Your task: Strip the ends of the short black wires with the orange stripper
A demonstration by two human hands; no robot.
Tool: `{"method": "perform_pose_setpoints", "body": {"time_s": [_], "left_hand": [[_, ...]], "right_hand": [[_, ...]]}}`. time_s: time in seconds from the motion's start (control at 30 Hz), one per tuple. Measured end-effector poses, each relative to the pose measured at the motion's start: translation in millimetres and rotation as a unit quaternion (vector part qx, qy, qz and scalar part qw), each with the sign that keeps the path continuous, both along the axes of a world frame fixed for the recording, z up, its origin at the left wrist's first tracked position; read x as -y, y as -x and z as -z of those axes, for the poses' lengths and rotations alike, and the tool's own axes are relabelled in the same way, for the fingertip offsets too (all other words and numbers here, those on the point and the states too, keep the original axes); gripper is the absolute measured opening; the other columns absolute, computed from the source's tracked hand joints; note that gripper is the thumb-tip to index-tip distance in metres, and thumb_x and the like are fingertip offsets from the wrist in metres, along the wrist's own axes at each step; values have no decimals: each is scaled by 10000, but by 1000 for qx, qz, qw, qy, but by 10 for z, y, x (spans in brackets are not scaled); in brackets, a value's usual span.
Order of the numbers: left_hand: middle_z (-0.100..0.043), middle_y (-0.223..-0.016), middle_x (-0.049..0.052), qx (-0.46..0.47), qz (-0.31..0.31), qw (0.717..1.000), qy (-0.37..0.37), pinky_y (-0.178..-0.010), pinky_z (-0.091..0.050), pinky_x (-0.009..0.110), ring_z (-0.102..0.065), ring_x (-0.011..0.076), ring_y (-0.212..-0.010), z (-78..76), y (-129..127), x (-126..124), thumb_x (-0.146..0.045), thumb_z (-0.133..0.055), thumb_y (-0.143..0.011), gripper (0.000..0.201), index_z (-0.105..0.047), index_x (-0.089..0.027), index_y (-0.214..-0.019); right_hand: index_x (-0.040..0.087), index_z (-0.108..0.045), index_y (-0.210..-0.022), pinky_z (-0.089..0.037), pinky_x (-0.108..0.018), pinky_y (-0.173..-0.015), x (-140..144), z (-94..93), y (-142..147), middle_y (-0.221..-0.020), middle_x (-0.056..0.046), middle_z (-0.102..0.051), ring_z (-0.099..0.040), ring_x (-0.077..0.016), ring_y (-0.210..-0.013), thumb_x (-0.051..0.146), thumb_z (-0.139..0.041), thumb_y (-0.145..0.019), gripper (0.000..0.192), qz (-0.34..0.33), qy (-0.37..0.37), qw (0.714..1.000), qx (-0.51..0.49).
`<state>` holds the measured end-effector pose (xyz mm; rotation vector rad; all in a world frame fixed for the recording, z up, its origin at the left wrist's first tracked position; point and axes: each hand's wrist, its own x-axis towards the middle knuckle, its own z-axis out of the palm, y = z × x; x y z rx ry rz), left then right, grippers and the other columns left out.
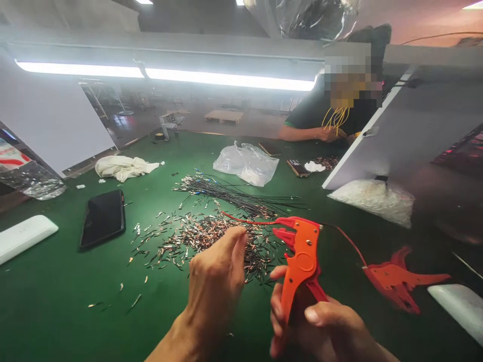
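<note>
My right hand (pixel 328 327) is wrapped around the handles of an orange and red wire stripper (pixel 302 261), its jaws pointing left. A thin red strand (pixel 249 221) stretches left from the jaws. Left of the tool, my left hand (pixel 219 266) is closed with the thumb uppermost; its other fingers are mostly hidden, so anything held there cannot be made out. Beyond that hand spreads a heap of short cut wire ends (pixel 204 231), some with copper or silvery tips. Behind the heap lies a bundle of long black wires (pixel 230 193), several with blue parts at their ends.
On the green table (pixel 75 296) are a black phone (pixel 103 218), a whitish cloth (pixel 124 167) and a clear plastic bag (pixel 247 163). A second red tool (pixel 403 279) appears faintly at right. Across the table, a person (pixel 313 110) holds yellow wires. A lamp tube (pixel 226 79) hangs overhead.
</note>
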<state>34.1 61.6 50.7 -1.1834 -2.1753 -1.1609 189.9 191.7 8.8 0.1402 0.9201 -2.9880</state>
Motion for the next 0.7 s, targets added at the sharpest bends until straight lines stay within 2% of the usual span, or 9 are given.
{"method": "perform_pose_setpoints", "body": {"time_s": [0.13, 0.3, 0.53, 0.7], "left_hand": [[-750, -875, 22, -9, -20, 998, -63, -619, -534, 179, -699, 94, -654, 114, 37, 21, -92, -522, -946, 194, -597, -179, -1102], [-704, -757, -13, -36, -26, 995, -85, -584, -530, 182, -652, 86, -572, 238, 80, 100, -119, -591, -920, 106, -617, -181, -1001], [-710, -845, 37, -61, 62, 989, -117, -691, -548, 204, -672, 106, -761, 268, 102, 84, -5, -631, -866, 171, -651, -138, -971], [-689, -809, 31, -44, 104, 985, -129, -667, -534, 223, -636, 105, -726, 297, 56, 51, 38, -631, -849, 206, -649, -133, -963]], "right_hand": [[147, -608, -1275, -472, -348, -695, 27, 37, 49, -863, -95, -723, -667, -215, -744, 240, -610, -736, 547, -51, 56, 997, -7], [80, -610, -1288, -457, -334, -696, 25, 74, 81, -782, -110, -736, -661, -211, -692, 241, -573, -633, 676, -81, 68, 994, 20], [52, -716, -1129, -436, -271, -648, 47, 159, 24, -807, -118, -753, -590, -178, -642, 183, -515, -469, 703, -122, 59, 991, 10], [15, -734, -1081, -388, -223, -580, 56, 240, 23, -754, -99, -699, -464, -128, -563, 176, -525, -439, 694, -139, 54, 989, -7]]}}
